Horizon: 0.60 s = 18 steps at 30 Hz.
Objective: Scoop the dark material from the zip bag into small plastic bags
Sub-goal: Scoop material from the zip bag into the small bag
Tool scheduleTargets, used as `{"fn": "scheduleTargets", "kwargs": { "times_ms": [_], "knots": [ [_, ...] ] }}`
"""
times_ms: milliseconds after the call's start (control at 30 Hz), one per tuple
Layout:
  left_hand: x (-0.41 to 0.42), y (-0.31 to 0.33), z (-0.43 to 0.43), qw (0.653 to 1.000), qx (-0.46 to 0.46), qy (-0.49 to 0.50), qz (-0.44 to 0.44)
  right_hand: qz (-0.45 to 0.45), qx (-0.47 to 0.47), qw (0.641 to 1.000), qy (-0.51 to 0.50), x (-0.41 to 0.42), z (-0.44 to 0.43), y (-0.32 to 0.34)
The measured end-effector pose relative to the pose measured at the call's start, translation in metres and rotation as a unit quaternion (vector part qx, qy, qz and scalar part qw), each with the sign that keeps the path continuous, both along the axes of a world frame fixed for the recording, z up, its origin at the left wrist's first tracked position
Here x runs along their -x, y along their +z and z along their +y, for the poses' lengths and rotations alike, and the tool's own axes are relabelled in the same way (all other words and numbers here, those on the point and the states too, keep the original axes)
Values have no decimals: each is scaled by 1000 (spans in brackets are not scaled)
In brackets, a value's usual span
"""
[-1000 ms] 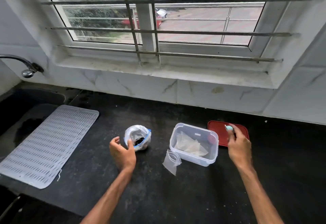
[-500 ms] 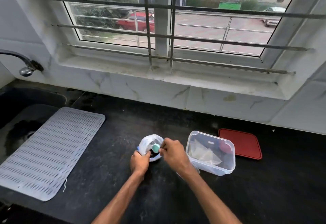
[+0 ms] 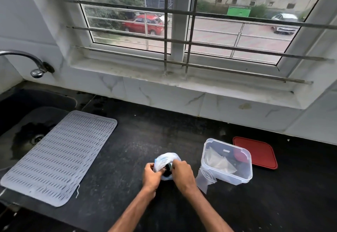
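Observation:
A zip bag [image 3: 165,159] with a rolled-down blue-edged mouth stands on the black counter [image 3: 127,158], dark material showing inside. My left hand [image 3: 152,174] grips the bag's near left rim. My right hand [image 3: 182,172] holds a small teal scoop [image 3: 170,166] dipped into the bag's mouth; most of the scoop is hidden by my fingers. An empty small plastic bag [image 3: 205,179] lies against the clear plastic box [image 3: 245,175], which holds more small bags.
A red lid [image 3: 255,152] lies behind the box on the right. A grey ribbed drying mat [image 3: 60,157] covers the counter's left part beside the sink [image 3: 21,122] and tap [image 3: 27,58]. A tiled wall and window ledge run along the back.
My right hand carried the teal scoop from the red lid over to the zip bag and dipped it in. My left hand closed on the bag's rim. The camera tilted down.

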<state>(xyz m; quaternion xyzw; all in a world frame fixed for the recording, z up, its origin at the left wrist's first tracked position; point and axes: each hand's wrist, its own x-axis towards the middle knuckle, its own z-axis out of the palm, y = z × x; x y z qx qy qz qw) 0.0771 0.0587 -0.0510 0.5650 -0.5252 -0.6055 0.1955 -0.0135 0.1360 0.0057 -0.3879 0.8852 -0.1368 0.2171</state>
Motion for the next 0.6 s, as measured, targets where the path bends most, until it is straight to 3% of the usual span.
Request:
{"fn": "scheduleTargets", "kwargs": {
  "times_ms": [100,233,300,467,600],
  "knots": [
    [-6,0,-3,999,9,-44,13,-134,70,982,-116,10,4,-15],
    [-8,6,-2,992,61,-108,-10,-215,61,955,-195,13,4,-33],
    [-5,9,-3,988,107,-100,-55,-220,58,956,-187,12,3,-45],
    [-2,14,-3,994,53,-85,-31,-217,100,954,-182,8,8,-20],
    [0,14,-3,992,71,-84,-58,-218,89,958,-162,2,11,-18]
  ]
}}
